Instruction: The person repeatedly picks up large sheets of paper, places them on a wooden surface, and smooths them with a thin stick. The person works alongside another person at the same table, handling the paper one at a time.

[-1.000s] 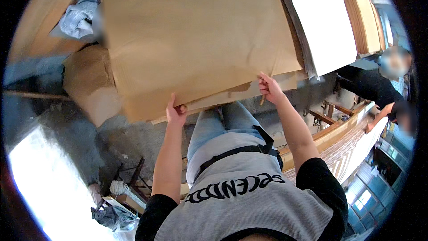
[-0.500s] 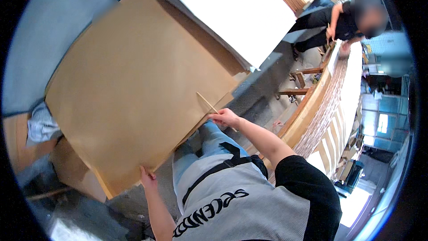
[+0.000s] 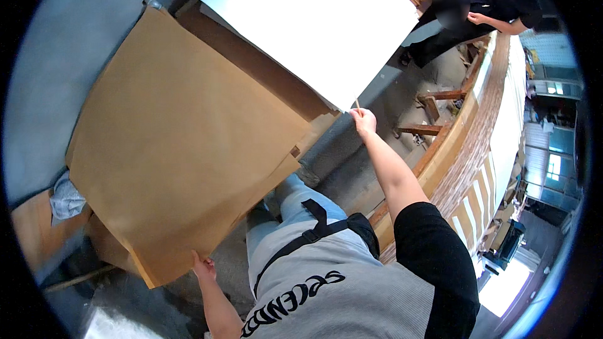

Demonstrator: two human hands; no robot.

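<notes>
A large brown paper sheet (image 3: 182,132) lies on top of a stack, its near edge curling down slightly. My left hand (image 3: 204,266) is closed on that near edge, close to the sheet's left corner. My right hand (image 3: 364,122) is closed around a thin wooden stick (image 3: 357,103), most of it hidden by the fingers. It is at the near corner of a stack of white sheets (image 3: 308,25), beyond the brown paper. Whether the fingers also pinch a white sheet, I cannot tell.
To the right runs a long table (image 3: 455,169) with fanned paper strips along it. A person in dark clothes (image 3: 483,12) is at its far end. A grey cloth (image 3: 66,198) hangs at the left. A wall (image 3: 69,75) rises behind the stack.
My right hand has moved away from the brown paper's near edge, forward and right to the white stack's corner, with the stick. The left hand still grips the brown sheet.
</notes>
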